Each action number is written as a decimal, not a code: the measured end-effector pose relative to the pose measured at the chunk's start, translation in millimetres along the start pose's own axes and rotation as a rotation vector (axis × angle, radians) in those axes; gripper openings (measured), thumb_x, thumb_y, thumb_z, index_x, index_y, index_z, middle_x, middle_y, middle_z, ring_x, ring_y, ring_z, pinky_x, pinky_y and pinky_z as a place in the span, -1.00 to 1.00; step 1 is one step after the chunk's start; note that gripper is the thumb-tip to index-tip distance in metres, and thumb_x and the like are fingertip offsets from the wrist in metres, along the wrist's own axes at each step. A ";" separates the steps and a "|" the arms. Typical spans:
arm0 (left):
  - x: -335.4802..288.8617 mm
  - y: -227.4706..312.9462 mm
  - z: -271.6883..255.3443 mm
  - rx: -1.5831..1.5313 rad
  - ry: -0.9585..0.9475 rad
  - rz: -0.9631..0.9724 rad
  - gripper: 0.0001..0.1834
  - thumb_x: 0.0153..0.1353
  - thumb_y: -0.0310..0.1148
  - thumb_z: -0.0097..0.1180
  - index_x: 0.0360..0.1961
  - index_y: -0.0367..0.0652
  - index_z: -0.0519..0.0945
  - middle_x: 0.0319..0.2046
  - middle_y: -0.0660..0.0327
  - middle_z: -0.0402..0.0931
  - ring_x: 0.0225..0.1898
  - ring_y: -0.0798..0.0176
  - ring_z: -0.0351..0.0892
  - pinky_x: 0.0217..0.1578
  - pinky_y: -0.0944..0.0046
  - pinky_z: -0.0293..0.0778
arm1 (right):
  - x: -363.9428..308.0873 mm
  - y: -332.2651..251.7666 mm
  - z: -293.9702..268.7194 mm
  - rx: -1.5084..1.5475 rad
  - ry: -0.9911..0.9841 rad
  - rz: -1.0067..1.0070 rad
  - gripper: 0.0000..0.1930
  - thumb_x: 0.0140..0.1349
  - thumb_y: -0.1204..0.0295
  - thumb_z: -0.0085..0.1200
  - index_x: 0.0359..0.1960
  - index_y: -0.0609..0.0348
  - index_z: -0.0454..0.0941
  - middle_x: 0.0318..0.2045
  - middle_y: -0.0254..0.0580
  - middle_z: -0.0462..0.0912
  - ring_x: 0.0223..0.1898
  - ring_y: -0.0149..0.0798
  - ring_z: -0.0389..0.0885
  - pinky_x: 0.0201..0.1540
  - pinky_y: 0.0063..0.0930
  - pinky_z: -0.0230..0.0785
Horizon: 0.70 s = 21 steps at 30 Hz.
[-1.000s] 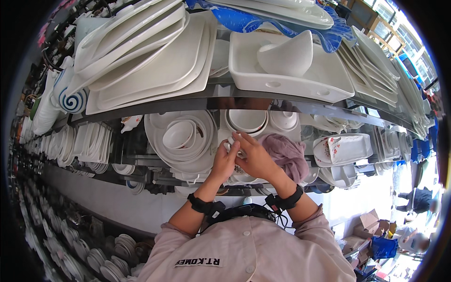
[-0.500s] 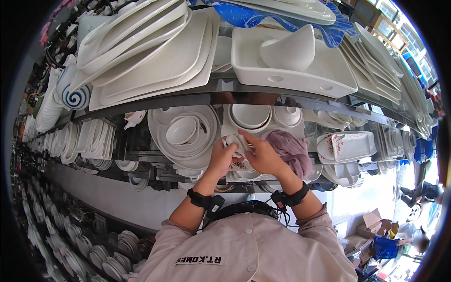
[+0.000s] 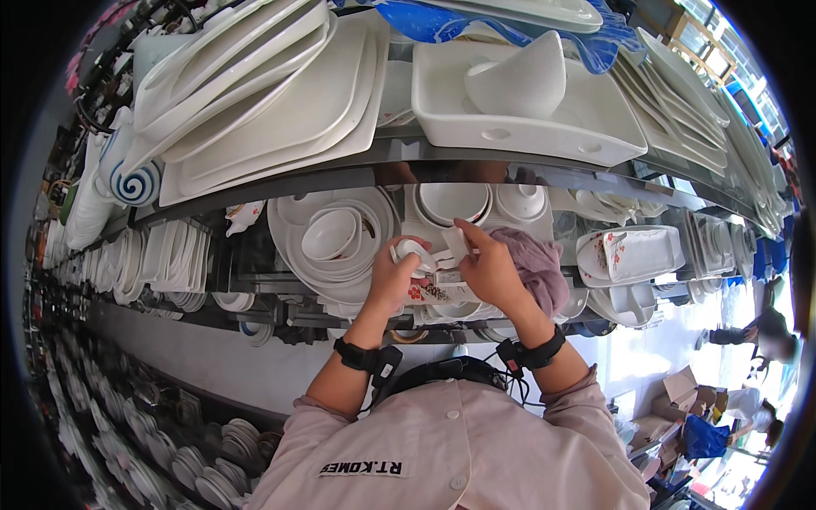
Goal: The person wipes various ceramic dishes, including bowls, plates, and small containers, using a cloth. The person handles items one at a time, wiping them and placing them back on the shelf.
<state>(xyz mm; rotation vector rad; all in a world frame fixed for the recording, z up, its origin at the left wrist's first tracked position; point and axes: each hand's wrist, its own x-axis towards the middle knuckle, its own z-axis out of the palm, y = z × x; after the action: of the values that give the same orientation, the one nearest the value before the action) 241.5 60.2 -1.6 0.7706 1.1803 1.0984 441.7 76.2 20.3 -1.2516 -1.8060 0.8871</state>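
My left hand (image 3: 393, 277) is closed around a small round white dish (image 3: 414, 252), its thumb lying over the top. Just to the right, the fingers of my right hand (image 3: 493, 272) pinch a small flat white piece (image 3: 457, 244), whose kind I cannot make out. A short gap separates the two pieces. Beneath my hands lies white ware with a red flower pattern (image 3: 435, 292), partly covered. A crumpled mauve cloth (image 3: 537, 265) rests against the right side of my right hand. Beyond my fingers stand nested white bowls (image 3: 453, 204) and a white lidded pot (image 3: 520, 202).
Left of my hands, small bowls (image 3: 328, 235) sit on stacked round plates (image 3: 293, 212). A flowered rectangular dish (image 3: 639, 253) lies to the right. The upper shelf edge (image 3: 476, 161) crosses above, bearing large platters (image 3: 297, 110) and a deep white tray (image 3: 527, 140). Cardboard boxes (image 3: 676, 399) stand lower right.
My hands, together around white ware before, have moved apart. The right now holds the flat white piece away from the dish in my left. The cloth has barely shifted.
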 end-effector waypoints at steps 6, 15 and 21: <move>13.7 7.1 -9.4 0.851 0.061 0.386 -0.66 0.16 -0.44 0.18 -0.01 -0.22 0.53 -0.13 -0.03 0.61 -0.17 -0.08 0.66 -0.19 0.11 0.57 | -8.7 6.5 -14.3 0.069 0.133 -0.052 -0.38 0.04 0.70 -0.03 0.26 0.22 0.49 -0.38 0.20 0.66 -0.31 0.14 0.72 -0.19 -0.23 0.52; 24.2 -8.2 -8.7 1.093 -0.295 0.664 -0.61 0.21 -0.43 0.29 0.04 -0.23 0.47 0.00 0.02 0.51 0.00 -0.15 0.54 -0.02 0.04 0.50 | -32.3 12.5 -35.5 0.089 0.168 0.065 -0.38 0.06 0.71 -0.04 0.26 0.27 0.48 -0.35 0.13 0.67 -0.31 0.02 0.71 -0.15 -0.32 0.52; 25.9 -18.0 -14.2 1.170 -0.314 0.856 -0.52 0.12 -0.40 0.39 0.02 -0.27 0.47 0.02 0.02 0.51 0.08 -0.15 0.47 0.08 0.01 0.44 | -39.3 22.2 -37.4 0.087 0.202 0.061 -0.39 0.07 0.72 -0.05 0.26 0.28 0.49 -0.25 0.17 0.68 -0.20 0.02 0.72 -0.05 -0.35 0.51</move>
<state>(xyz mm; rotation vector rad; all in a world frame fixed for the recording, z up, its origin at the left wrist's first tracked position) 232.7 78.0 -30.0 2.4177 1.1766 0.7826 493.1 49.6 11.5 -1.2981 -1.5626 0.8321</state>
